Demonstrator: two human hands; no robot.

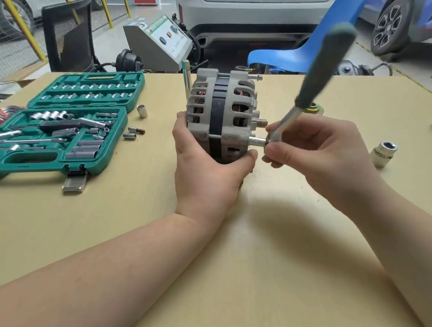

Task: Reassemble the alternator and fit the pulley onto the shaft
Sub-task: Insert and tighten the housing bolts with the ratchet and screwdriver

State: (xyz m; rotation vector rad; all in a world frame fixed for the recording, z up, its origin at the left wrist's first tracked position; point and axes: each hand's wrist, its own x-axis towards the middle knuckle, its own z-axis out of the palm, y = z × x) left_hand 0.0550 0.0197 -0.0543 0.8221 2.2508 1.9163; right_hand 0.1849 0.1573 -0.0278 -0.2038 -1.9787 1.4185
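Observation:
The grey alternator (pixel 222 113) stands on its edge in the middle of the wooden table (pixel 138 230), its dark stator band between the two housing halves. My left hand (pixel 205 169) grips its lower front. My right hand (pixel 316 148) holds the head of a ratchet wrench (pixel 327 65), whose green handle points up and to the right, blurred. A socket (pixel 257 141) on the ratchet sits on a through bolt at the alternator's lower right side. Another long bolt (pixel 254 77) sticks out at the top. A round part, possibly the pulley (pixel 313 109), lies behind the ratchet.
An open green socket set case (pixel 58 126) lies at the left with loose sockets (pixel 133 132) beside it. A large socket (pixel 383 153) stands at the right. A tall chrome extension (pixel 187 77) stands behind the alternator. A blue chair (pixel 304 46) and parked cars are beyond the table.

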